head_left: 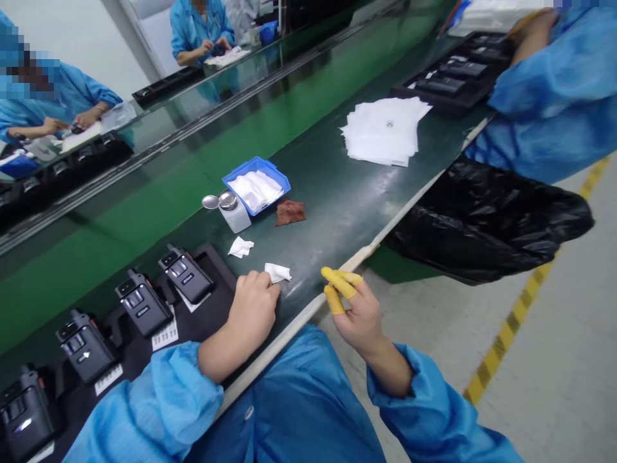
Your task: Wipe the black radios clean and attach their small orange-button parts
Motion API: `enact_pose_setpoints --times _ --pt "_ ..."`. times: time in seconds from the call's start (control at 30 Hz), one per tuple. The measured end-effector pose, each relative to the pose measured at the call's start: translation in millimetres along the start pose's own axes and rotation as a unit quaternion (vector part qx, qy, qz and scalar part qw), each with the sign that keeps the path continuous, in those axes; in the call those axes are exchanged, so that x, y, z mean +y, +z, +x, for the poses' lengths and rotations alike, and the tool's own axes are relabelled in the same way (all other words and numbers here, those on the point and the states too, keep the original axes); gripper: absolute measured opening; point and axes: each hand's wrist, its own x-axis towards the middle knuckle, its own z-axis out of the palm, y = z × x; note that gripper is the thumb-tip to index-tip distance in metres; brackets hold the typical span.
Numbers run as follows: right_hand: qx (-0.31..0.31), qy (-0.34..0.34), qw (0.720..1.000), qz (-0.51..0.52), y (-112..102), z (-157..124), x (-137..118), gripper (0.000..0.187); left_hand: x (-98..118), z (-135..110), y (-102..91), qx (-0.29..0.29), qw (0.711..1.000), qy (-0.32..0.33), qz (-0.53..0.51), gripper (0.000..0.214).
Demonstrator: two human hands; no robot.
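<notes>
My left hand [253, 308] rests at the near edge of the bench, its bare fingers curled under, so what they may hold is hidden. A folded white wipe [278, 272] lies right against its knuckles. My right hand [357, 312] is held just off the bench edge, with yellow finger cots on the thumb and two fingers. Its thumb and fingertips come together in a loose pinch, and nothing shows between them. Left of my left hand, several black handheld radios [187, 274] sit in a black foam tray [219, 273], with white labels [164, 329] beside them.
Beyond my hands are a blue bin [284, 175] of white wipes, a dispenser bottle [236, 217], a brown cloth [290, 212] and a crumpled wipe [240, 247]. White sheets [383, 132] lie farther right. A black bag [486, 225] hangs below a co-worker's sleeve [559, 96].
</notes>
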Motion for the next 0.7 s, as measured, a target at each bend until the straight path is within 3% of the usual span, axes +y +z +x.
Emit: enact_pose_setpoints --times 0.23,0.37,0.43,0.57,0.7 --pt "-0.100 -0.033 0.994 -0.003 8.6 26.2 -1.7 0.030 -6.8 -20.0 -14.0 0.020 1.000 0.004 0.015 0.022" --pt "-0.168 -0.057 0.984 0.004 22.9 48.6 -8.0 0.030 -11.1 -39.3 -25.6 0.062 0.998 0.002 -0.023 0.022" --pt "-0.235 -0.053 0.970 -0.021 36.2 65.0 -14.6 0.030 -13.1 -57.0 -31.6 0.085 0.994 0.014 -0.063 0.024" --pt "-0.388 -0.027 0.916 -0.095 74.5 96.9 -36.0 0.026 -18.2 -100.8 -36.1 0.127 0.985 0.004 -0.113 0.026" --pt "-0.426 -0.021 0.898 -0.111 106.5 108.6 -56.4 0.024 -26.5 -133.5 -30.7 0.172 0.977 -0.033 -0.121 0.023"
